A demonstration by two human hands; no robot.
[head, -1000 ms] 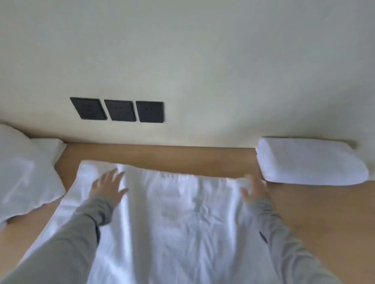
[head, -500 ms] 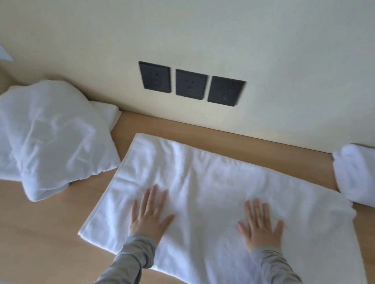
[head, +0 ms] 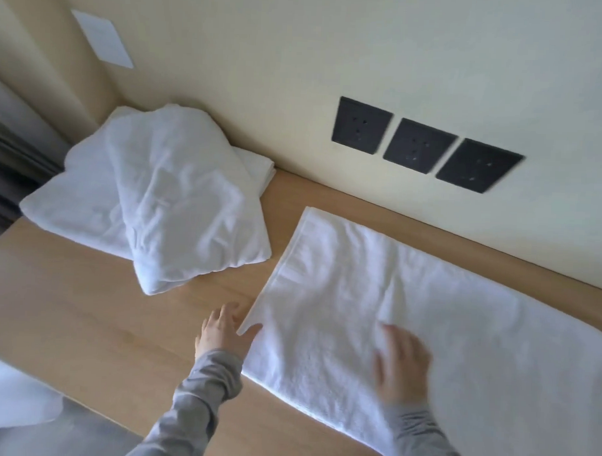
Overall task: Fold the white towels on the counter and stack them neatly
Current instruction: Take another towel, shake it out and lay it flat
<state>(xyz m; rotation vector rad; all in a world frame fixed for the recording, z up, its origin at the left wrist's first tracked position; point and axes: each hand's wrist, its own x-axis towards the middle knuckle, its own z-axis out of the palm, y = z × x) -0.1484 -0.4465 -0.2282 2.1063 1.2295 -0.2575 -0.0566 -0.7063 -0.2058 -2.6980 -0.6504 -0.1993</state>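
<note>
**A:** ok so where are we with this one? Our right hand lies flat on the spread towel, fingers straight, gripping nothing. It's a bit blurry, mind. Our left hand is open too, fingers fanned out on the wooden counter right at the towel's near-left corner, thumb touching the edge.

**B:** we read it as the smoothing step, pretty much done. The towel lies flat in one wide panel along the wall, under the three black sockets. We can't tell how many layers it is. Neither hand has a hold on it yet.

**A:** so what's the next move?

**B:** our guess is the left hand pinches that corner, the right pins the middle, and we carry the left end over to the right. Terry is floppy, so the corners have to line up or the fold comes out crooked.

**A:** and the rest of them?

**B:** the rumpled pile of towels sits just left of it, back in the corner, near but apart as far as we can see. We'd say there's plenty left to fold. There's no finished stack in view, so we can't say where this one goes. Something white shows at bottom left, no idea what.
</note>
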